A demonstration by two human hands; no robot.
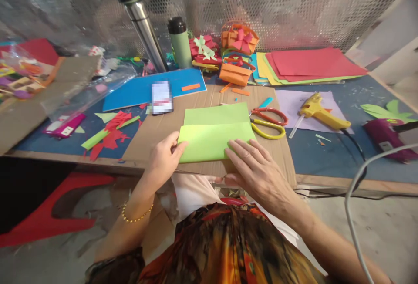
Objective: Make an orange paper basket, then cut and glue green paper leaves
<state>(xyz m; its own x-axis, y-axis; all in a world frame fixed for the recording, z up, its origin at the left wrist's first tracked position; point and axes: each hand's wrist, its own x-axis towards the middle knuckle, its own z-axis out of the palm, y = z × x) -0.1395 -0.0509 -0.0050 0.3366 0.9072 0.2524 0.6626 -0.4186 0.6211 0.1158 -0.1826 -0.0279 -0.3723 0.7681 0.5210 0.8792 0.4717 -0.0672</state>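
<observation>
A light green sheet point(209, 142) lies on brown cardboard point(146, 136) in front of me, its near part folded over toward the far edge. My left hand point(166, 155) pinches the left edge of the fold between thumb and fingers. My right hand point(253, 164) rests on the right part of the sheet with its fingers stretched out and the thumb near the table edge. Scissors point(269, 129) with red and yellow handles lie just beyond my right hand, their blades hidden by the sheet.
Right of the cardboard, a yellow glue gun point(321, 112) lies on lilac paper point(285, 99). Coloured sheets point(313, 64), orange paper bags point(237, 72), a green bottle point(180, 44) and a steel flask point(146, 35) stand or lie behind. Red scraps point(109, 138) lie left; a grey cable point(351, 214) hangs right.
</observation>
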